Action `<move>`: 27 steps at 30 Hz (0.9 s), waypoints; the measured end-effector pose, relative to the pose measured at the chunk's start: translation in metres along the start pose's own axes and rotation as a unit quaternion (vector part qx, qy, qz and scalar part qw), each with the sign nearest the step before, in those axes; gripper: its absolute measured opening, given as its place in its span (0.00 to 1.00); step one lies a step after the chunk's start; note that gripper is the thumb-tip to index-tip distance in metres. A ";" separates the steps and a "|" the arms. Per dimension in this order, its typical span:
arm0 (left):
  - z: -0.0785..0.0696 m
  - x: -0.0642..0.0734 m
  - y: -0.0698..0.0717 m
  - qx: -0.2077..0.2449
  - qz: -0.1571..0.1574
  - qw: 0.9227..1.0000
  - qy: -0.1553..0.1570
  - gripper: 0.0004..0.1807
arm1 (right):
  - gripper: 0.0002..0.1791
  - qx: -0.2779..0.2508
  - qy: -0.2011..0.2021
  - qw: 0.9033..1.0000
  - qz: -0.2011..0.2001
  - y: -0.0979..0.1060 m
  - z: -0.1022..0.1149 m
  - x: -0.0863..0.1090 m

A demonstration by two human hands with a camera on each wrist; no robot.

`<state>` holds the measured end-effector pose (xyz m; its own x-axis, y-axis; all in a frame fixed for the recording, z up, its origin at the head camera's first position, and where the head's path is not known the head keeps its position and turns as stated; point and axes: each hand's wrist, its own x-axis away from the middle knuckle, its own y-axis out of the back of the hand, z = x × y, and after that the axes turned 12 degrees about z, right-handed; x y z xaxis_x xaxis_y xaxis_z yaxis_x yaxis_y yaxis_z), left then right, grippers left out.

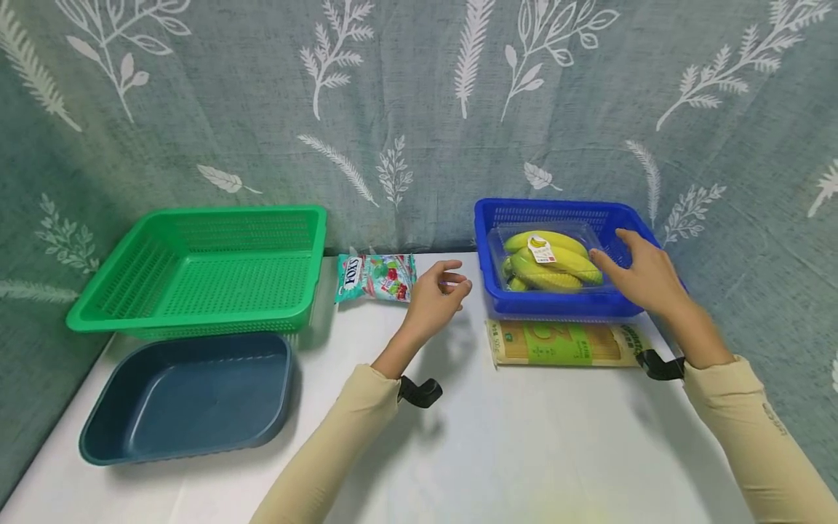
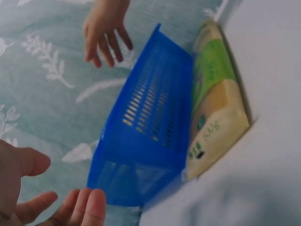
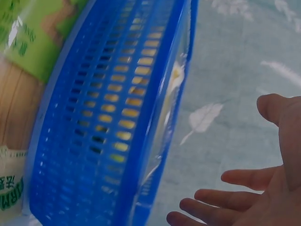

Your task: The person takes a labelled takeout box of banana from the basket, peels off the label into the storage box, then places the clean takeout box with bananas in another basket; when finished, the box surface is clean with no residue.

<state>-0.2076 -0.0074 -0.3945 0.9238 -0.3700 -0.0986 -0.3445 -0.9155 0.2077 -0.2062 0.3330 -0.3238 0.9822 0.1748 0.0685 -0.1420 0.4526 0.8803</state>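
Nearest on the bench [image 1: 511,451], the dark blue tub [image 1: 203,400] sits close in front of the green basket, so a careless sweep of the left forearm could shove one into the other; whether they touch I cannot tell. The black wrist mount [image 1: 660,366] on the right arm overlaps the end of the noodle packet [image 1: 559,343] in the head view, and if that arm dropped it might snag the wrapper. That packet lies right along the front of the blue basket [image 1: 556,302], so pulling the basket forward could ride up on it or crumple it. The left grip [image 1: 433,297] is relaxed, its fingers loosely bent around nothing; the right grip [image 1: 644,276] is likewise unloaded, fingers spread by the basket's right side. Pushing from one side only would probably skew the basket. Inside it lie the boxed bananas [image 1: 550,266], whose smooth clear plastic may slip or buckle under a hard pinch. The sweets bag [image 1: 386,276], just behind the left grip, could be knocked toward the green basket [image 1: 242,269] by a backhand brush.
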 end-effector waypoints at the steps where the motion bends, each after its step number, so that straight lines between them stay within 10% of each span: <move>1: -0.001 -0.004 -0.002 0.006 -0.002 1.000 0.005 0.22 | 0.50 0.000 -0.005 1.000 0.006 0.001 -0.004 -0.004; 27: -0.001 -0.071 -0.033 0.114 -0.069 0.984 0.120 0.27 | 0.59 -0.055 -0.106 0.986 0.117 -0.002 -0.044 -0.064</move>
<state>-0.2618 0.0495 -0.3931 0.9677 -0.2170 0.1281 -0.2165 -0.9761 -0.0178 -0.2741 0.3588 -0.3508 0.9231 0.1044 0.3700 -0.3685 0.5149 0.7740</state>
